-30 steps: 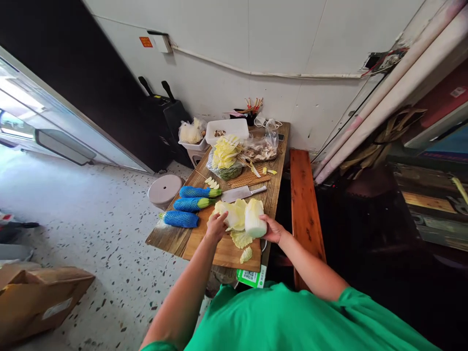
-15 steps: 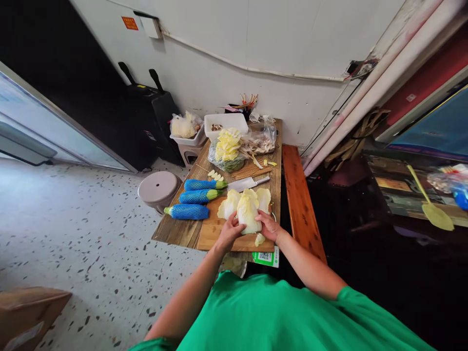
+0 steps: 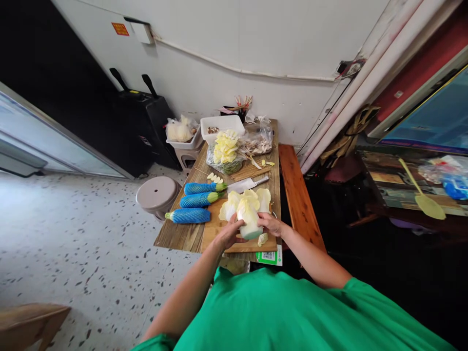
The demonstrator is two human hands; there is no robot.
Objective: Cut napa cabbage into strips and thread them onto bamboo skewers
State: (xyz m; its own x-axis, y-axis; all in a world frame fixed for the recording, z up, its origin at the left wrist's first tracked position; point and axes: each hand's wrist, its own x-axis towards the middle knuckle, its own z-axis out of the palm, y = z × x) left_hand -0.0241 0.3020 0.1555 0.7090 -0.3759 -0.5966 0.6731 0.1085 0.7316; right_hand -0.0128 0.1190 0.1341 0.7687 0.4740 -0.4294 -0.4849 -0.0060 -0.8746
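Between my two hands is a pale napa cabbage leaf [image 3: 248, 214], its white base toward me. My left hand [image 3: 231, 233] grips its left edge, and my right hand [image 3: 269, 223] its right edge. More loose cabbage leaves [image 3: 263, 199] lie behind it on the wooden cutting board [image 3: 212, 236]. A small cabbage piece [image 3: 262, 239] rests on the board near my right hand. Beyond the leaves lies a cleaver [image 3: 243, 185], blade to the left. Three zucchini in blue foam nets [image 3: 190, 215] lie side by side left of the board.
At the table's far end are a white tub [image 3: 222, 126], a bag topped with yellow leaves [image 3: 225, 147], wooden skewers [image 3: 248, 172] and a bag of mushrooms [image 3: 258, 142]. A round stool [image 3: 157, 193] stands at left, a wooden bench [image 3: 300, 200] at right.
The leaf has tipped, its white base coming toward me and slightly down, still between both hands. The whole view has shifted a little with my head.
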